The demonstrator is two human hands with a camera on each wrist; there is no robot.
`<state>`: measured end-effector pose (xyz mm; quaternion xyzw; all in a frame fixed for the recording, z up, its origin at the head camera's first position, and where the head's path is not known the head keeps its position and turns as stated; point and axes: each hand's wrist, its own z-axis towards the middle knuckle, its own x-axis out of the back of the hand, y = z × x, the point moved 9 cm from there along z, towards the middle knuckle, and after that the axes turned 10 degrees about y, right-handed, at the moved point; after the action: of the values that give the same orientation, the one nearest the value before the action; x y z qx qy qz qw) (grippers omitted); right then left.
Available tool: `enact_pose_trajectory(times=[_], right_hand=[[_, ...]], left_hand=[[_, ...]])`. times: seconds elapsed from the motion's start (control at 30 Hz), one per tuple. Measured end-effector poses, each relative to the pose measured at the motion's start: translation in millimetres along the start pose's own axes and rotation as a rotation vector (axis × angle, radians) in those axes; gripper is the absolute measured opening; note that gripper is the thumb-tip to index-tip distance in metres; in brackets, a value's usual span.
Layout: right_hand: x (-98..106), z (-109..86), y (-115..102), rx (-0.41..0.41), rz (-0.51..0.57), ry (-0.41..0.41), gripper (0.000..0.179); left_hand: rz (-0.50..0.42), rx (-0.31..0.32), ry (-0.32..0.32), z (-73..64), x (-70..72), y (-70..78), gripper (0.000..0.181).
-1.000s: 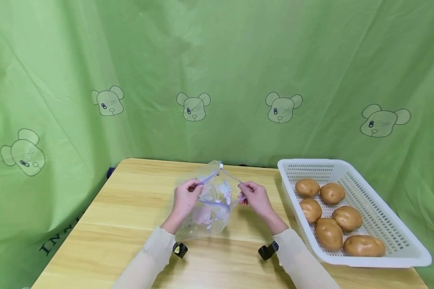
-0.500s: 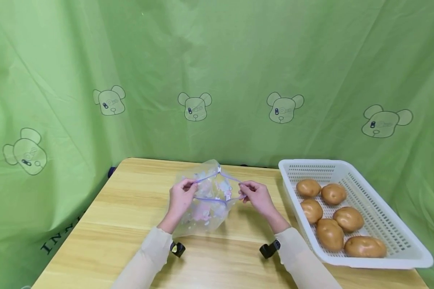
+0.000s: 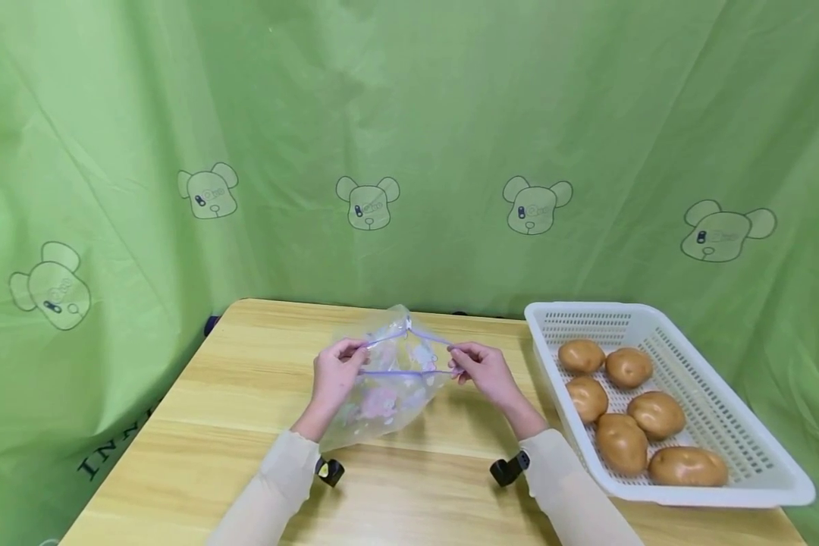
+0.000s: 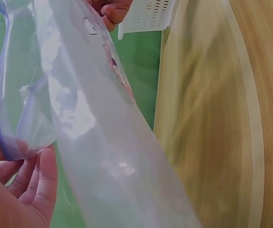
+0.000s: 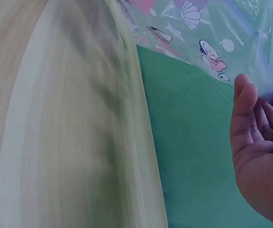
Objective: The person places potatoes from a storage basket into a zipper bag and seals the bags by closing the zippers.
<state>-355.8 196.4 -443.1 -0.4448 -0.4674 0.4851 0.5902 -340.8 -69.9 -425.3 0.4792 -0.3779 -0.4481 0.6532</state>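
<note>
A clear zip bag [image 3: 389, 398] with pastel printed pictures hangs between both hands, over the middle of the table. Its purple zip strips are spread apart, so the mouth gapes. My left hand [image 3: 334, 373] pinches the left end of the mouth between thumb and fingers. At the opposite end, my right hand [image 3: 483, 371] pinches the zip edge in the same way. A white slider [image 3: 408, 324] sits at the far point of the mouth. In the left wrist view the bag [image 4: 98, 128] is a tall, shiny sheet beside the left hand [image 4: 24, 185].
To the right stands a white perforated plastic basket [image 3: 757, 447] holding several brown potatoes [image 3: 655, 414]. The wooden table [image 3: 205, 402] ends at a green curtain [image 3: 444, 98] printed with bear heads. Small black cameras sit at both wrists.
My left hand has moved a little left and down, spreading the bag's mouth wider and pulling the front zip strip straighter. The right hand has stayed nearly in place.
</note>
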Motion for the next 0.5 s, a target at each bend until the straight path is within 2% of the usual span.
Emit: enact_pose_trajectory(times=[0.27, 0.4, 0.5], right_hand=[[5, 1.7, -1, -0.007, -0.016, 0.055, 0.027], [4, 2.1, -3, 0.013, -0.041, 0.043, 0.028], [4, 3.5, -2, 0.017, -0.055, 0.036, 0.027]], left_hand=[[0.017, 0.007, 0.014, 2.7, 7.1, 1.2, 0.013], [0.008, 0.002, 0.021, 4.9, 11.7, 2.2, 0.013], [0.011, 0.013, -0.001, 5.7, 12.9, -0.2, 0.015]])
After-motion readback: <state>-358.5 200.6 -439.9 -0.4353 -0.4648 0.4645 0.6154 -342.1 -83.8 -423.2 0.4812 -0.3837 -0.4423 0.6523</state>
